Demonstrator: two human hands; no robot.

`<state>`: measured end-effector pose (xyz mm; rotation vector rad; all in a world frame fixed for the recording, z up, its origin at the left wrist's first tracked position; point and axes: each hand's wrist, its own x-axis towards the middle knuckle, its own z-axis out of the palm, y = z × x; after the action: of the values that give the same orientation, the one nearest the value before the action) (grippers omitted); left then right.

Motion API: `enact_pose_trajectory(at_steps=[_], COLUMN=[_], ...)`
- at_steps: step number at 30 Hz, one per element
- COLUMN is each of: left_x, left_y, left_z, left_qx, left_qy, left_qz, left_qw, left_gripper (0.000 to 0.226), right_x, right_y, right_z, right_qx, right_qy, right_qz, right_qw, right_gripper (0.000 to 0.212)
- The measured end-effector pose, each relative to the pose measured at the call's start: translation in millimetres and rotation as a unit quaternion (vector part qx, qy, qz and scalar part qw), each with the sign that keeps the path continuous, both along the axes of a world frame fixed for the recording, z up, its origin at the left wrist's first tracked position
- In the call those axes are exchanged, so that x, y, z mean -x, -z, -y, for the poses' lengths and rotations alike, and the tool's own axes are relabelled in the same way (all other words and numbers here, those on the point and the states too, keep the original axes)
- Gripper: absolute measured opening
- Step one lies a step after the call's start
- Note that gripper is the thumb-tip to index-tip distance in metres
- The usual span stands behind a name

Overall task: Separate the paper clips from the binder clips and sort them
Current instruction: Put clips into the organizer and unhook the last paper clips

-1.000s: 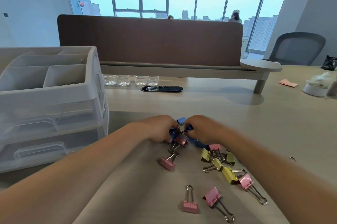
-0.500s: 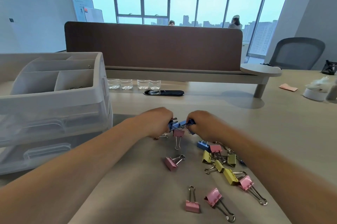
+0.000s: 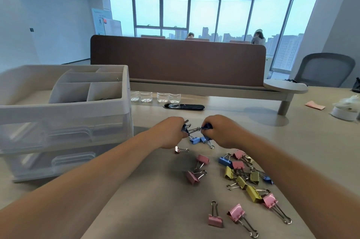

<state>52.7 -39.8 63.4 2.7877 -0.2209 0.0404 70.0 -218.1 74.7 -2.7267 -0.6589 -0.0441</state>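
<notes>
My left hand (image 3: pixel 171 131) and my right hand (image 3: pixel 220 130) are raised a little above the desk, each gripping a dark blue binder clip; the two clips are linked by their wire handles (image 3: pixel 194 129) between my hands. Just below them lie two light blue binder clips (image 3: pixel 196 140). Several pink, yellow and blue binder clips (image 3: pixel 241 178) are scattered on the desk in front of me. Two pink ones (image 3: pixel 215 219) lie nearest. No paper clip is clear enough to tell.
A white desk organiser (image 3: pixel 64 110) with top compartments and clear drawers stands at the left. Clear cups (image 3: pixel 155 96) and a black cable slot (image 3: pixel 184 106) sit behind my hands. A brown divider panel (image 3: pixel 175 59), an office chair (image 3: pixel 323 69) and a white roll (image 3: pixel 344 112) are further off.
My hands have risen and drawn apart, stretching the linked dark blue clips between them. Light blue and pink clips that hung at my hands now lie on the desk. The camera tilted up.
</notes>
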Motion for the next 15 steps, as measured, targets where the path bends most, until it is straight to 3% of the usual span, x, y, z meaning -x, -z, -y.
enact_pose_trajectory(at_steps=[5, 15], left_x=[30.9, 112.5], left_y=[-26.7, -116.9], left_z=[-12.7, -88.0], left_qx=[0.031, 0.038], left_qy=[-0.011, -0.069], left_qz=[0.009, 0.132], left_qw=[0.999, 0.988], left_gripper=[0.024, 0.026], right_x=[28.4, 83.1], right_y=[-33.1, -125.9], right_z=[-14.0, -94.5], right_qx=[0.012, -0.021], right_qy=[-0.029, -0.097], right_qz=[0.007, 0.061], right_qw=[0.999, 0.993], right_gripper=[0.017, 0.024])
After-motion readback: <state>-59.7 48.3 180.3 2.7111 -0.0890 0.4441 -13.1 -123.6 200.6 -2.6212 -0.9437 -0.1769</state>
